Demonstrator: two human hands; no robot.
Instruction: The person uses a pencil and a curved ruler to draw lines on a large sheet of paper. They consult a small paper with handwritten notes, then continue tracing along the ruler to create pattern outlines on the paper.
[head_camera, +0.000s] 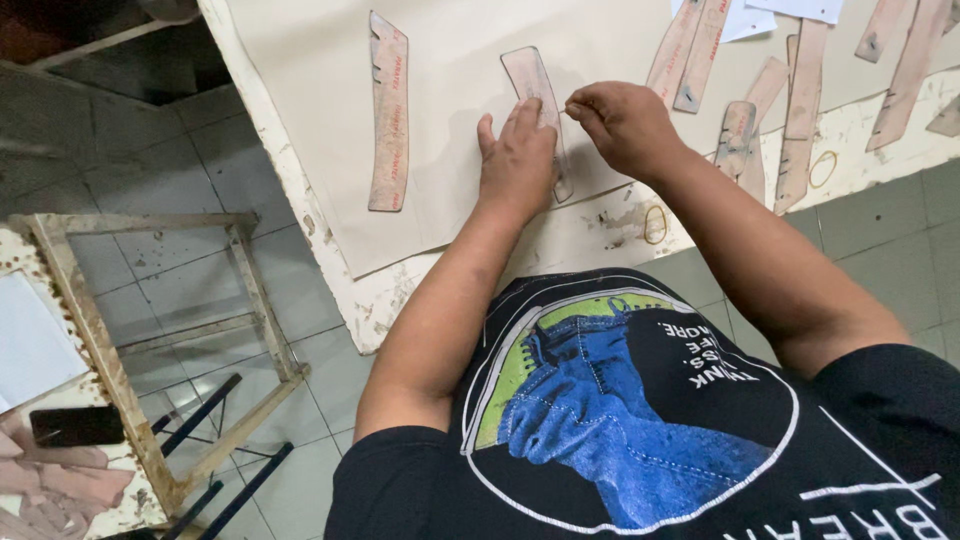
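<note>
I see left hand (517, 160) flat, fingers open, pressing the narrow template (530, 82) on beige sheet (320, 60), right hand (622, 122) pinching sth thin at its edge, tool mostly hidden.

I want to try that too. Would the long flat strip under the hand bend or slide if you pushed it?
The strip looks thin and card-like, so probably light and bendy. The left hand presses it flat on the tan sheet, which suggests it could slide. Being flat, it shouldn't roll.
</note>
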